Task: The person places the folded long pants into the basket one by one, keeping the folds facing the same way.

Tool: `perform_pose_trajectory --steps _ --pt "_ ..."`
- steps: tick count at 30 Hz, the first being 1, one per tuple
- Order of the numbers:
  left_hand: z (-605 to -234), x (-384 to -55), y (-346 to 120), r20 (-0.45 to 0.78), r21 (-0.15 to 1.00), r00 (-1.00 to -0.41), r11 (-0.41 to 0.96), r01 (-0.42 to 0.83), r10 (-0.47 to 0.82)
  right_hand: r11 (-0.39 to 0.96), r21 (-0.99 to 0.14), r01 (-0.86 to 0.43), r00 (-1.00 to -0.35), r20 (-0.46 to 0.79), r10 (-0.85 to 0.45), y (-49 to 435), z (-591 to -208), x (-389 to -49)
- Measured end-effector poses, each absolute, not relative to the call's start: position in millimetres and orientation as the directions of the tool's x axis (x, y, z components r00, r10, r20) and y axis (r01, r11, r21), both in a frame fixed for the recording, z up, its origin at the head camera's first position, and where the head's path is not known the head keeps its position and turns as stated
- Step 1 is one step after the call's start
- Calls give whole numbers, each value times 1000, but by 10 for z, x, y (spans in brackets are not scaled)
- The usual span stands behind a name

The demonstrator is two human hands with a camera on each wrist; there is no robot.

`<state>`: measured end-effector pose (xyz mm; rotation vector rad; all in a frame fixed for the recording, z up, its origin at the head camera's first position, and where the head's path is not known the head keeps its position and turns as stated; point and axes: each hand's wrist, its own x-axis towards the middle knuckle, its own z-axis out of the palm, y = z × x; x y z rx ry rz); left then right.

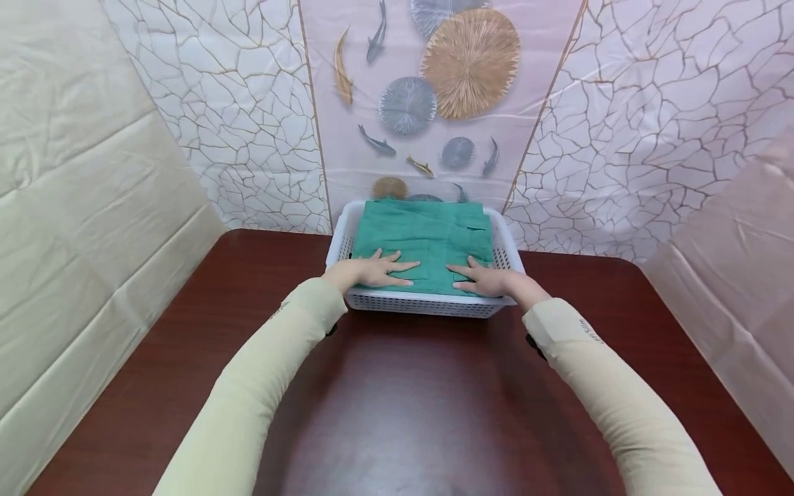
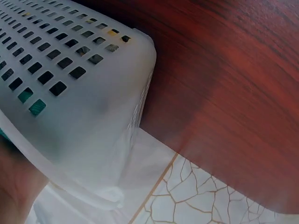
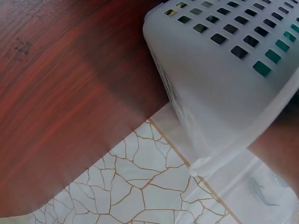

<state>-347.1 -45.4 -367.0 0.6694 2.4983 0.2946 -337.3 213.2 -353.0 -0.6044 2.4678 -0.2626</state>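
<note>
A folded green cloth (image 1: 428,231) with seams lies in a white plastic basket (image 1: 428,303) with perforated walls, covering most of its top. My left hand (image 1: 378,270) rests on the cloth's front left part, fingers spread and straight. On the front right part lies my right hand (image 1: 484,279), its fingers also spread flat on the cloth. Both wrists pass over the basket's front corners. In the left wrist view, the basket wall (image 2: 93,112) fills the left side, with green showing through some holes. The right wrist view shows the opposite basket end (image 3: 219,93).
The basket stands at the back of a dark reddish-brown table (image 1: 397,399). Behind it hangs a patterned backdrop (image 1: 248,110) with crackle lines, fish and round leaf shapes. Beige cloth walls (image 1: 80,207) flank the table on both sides.
</note>
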Motion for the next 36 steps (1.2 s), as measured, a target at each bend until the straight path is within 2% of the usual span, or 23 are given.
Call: perform_pose_trajectory --steps 9,13,23,27,29,31,33,36 --pt "-3651 -3415 -315 -503 199 -746 899 391 436 906 -238 -350 -721 -549 -423 2075 -3605 -3417" --pt "-3660 -3401 -280 -515 182 -749 907 380 417 917 -190 -352 -712 -581 -394 2048 -3605 -3437" --pt "-3634 -3434 -288 -511 169 -747 902 398 425 900 -257 -352 -699 -567 -435 2094 -3590 -3466" --pt "-3543 -3504 -284 -555 153 -708 890 429 436 885 -279 -371 -680 -567 -464 2120 -3497 -3512" --pt "-3452 -3553 -274 -591 162 -671 881 445 448 879 -291 -378 -664 -576 -477 2140 -3415 -3557" --pt "-3339 -3603 -256 -592 198 -659 876 439 464 871 -309 -382 -664 -563 -492 2153 -3328 -3616" --pt "-3231 -3652 -231 -555 230 -693 886 403 460 861 -318 -398 -694 -509 -509 2144 -3256 -3683" --pt "-3132 -3709 -195 -435 193 -806 916 351 401 850 -302 -432 -774 -359 -521 2080 -3207 -3778"
